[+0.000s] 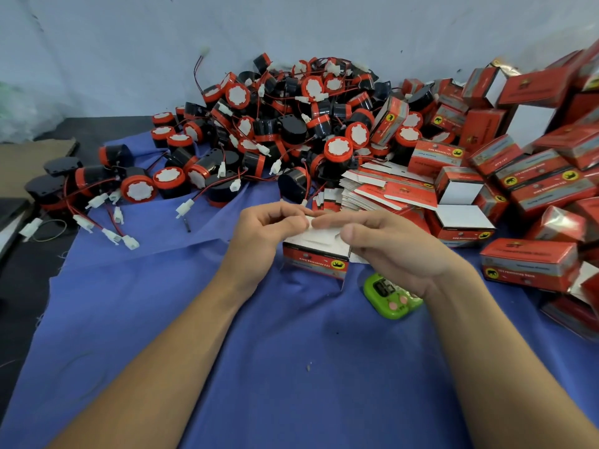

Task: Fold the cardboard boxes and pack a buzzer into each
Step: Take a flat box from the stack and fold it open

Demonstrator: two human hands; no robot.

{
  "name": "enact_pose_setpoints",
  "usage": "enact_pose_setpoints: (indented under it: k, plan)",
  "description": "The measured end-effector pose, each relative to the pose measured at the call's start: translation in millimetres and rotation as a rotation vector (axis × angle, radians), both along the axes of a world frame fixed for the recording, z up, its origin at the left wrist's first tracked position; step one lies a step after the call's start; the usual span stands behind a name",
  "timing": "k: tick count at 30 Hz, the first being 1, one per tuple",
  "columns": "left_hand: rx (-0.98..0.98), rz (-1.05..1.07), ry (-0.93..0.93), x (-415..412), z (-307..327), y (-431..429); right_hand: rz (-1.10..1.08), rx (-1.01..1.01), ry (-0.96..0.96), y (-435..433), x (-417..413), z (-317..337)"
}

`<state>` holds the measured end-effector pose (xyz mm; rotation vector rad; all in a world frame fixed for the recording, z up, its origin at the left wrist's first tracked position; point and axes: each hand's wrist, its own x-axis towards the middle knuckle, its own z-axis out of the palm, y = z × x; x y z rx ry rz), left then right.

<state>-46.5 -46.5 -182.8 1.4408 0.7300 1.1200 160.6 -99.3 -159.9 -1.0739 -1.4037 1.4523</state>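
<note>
The red cardboard box (316,259) stands at the centre of the blue cloth (227,351). The left hand (269,228) and right hand (398,247) each pinch its white top flap (319,236). Loose buzzers (291,124) are heaped along the far edge, folded boxes (531,189) at the right edge.

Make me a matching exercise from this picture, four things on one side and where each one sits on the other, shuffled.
1 half-folded box
2 green timer
3 buzzer pile
4 flat box blanks

A heaped against the back wall
B partly under the right hand
C stacked just beyond the fingertips
D gripped by left hand and right hand

Pairs: 1-D, 2-B, 3-A, 4-C
</note>
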Motion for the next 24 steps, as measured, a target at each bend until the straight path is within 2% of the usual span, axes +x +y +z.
enact_pose_setpoints:
  k: [3,5,12,17,21,24]
  plan:
    - [-0.034,0.030,0.062,3.4,0.8,-3.3,-0.241,0.009,0.023,2.6,-13.8,-1.0]
    - [-0.047,0.075,0.086,6.8,2.3,-2.9,-0.318,0.041,0.001,5.1,-20.6,-3.0]
    - [-0.010,0.169,0.187,12.5,6.1,-6.2,-0.418,0.171,-0.194,5.2,-29.7,-5.4]
    - [-0.121,0.171,0.064,11.9,7.6,-7.2,-0.491,0.159,-0.163,5.2,-32.7,-3.7]
    - [-0.176,0.141,0.003,14.4,9.9,-11.4,-0.388,0.090,-0.356,1.9,-28.7,-4.5]
    - [-0.145,0.204,-0.098,14.8,11.5,-12.8,-0.292,0.044,-0.136,-0.3,-28.4,0.0]
